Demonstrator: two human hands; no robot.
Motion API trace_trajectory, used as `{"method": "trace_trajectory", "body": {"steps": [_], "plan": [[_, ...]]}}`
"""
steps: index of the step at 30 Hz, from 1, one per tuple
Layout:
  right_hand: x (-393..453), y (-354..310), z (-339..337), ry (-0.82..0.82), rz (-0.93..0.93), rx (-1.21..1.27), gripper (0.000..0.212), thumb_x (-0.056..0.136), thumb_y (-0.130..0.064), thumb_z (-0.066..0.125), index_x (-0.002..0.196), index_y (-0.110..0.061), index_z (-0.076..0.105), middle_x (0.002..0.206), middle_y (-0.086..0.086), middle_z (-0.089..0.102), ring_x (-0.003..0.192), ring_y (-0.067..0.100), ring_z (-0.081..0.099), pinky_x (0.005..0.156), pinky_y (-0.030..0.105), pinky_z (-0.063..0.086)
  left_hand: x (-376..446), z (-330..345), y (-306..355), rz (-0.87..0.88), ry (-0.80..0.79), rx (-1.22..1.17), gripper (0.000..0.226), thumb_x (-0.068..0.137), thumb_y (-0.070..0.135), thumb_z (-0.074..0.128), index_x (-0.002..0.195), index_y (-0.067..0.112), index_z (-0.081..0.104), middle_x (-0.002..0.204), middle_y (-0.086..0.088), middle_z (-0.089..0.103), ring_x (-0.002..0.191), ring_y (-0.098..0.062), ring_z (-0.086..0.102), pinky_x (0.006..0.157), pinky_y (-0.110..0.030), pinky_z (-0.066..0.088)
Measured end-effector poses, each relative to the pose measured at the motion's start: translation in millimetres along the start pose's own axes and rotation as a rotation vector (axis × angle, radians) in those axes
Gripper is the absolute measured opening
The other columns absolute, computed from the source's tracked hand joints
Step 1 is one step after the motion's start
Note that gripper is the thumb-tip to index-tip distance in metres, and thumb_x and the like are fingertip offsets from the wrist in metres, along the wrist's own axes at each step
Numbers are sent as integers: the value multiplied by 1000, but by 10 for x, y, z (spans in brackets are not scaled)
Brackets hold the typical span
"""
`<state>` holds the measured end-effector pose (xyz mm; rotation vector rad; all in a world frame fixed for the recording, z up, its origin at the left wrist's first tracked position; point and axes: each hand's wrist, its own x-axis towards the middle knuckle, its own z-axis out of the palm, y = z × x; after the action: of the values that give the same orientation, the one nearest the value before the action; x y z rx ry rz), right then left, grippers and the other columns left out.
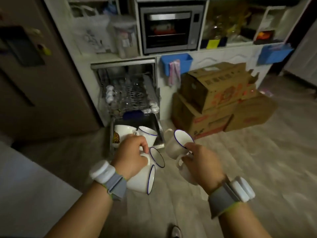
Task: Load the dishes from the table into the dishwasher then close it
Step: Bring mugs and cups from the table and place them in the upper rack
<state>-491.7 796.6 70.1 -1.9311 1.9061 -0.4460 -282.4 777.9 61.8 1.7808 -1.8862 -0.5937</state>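
My left hand (132, 156) grips several white mugs by their handles: a blue-rimmed mug (142, 180) hanging lowest, another blue-rimmed mug (157, 157) above it, a third (147, 135) and a mug with a yellow print (122, 133) behind the fingers. My right hand (199, 163) holds two white mugs, one blue-rimmed mug (178, 143) tilted up and a plain one (186, 172) below the palm. Ahead stands the open dishwasher (123, 93), its wire rack (130, 95) pulled out and its door (151, 122) folded down just beyond the mugs.
Stacked cardboard boxes (219, 98) sit on the floor right of the dishwasher. A blue bin (176, 63) hangs on the cabinet above them. A tall fridge (34, 74) stands at left, a pale table corner (25, 186) at lower left. A built-in oven (169, 30) is above.
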Motion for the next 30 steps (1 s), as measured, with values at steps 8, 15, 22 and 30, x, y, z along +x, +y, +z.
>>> {"method": "trace_trajectory", "body": {"steps": [8,15,22,30], "plan": [[1560,-104,62,-101,-103,58,36,86,-23,60,122,-27,61,114,3,68,108,25,62,82,27,44,944,-276,-259,-185,60,6,36,65,-1,72,62,27,51,67,4,47,57,-8,47,53,-20,31],[3006,-617,389,-183,-70,207,20,78,-21,69,98,-24,68,71,-6,62,74,20,60,63,25,40,2104,-543,-872,-242,113,26,32,69,2,73,66,25,50,64,5,43,59,-7,43,53,-15,29],[4128,-1158,966,-194,-6,266,11,76,-20,71,83,-27,65,72,0,68,69,16,64,65,31,52,3275,-738,-1720,-184,65,-21,31,67,6,72,64,29,51,74,6,51,68,-8,52,61,-25,44],[5320,-1628,1521,-241,186,382,7,79,-23,70,85,-27,71,77,-1,72,74,16,68,73,42,57,4721,-1001,-2637,-80,-36,-39,43,61,6,71,59,37,42,77,13,44,69,-3,45,60,-17,32]]}}
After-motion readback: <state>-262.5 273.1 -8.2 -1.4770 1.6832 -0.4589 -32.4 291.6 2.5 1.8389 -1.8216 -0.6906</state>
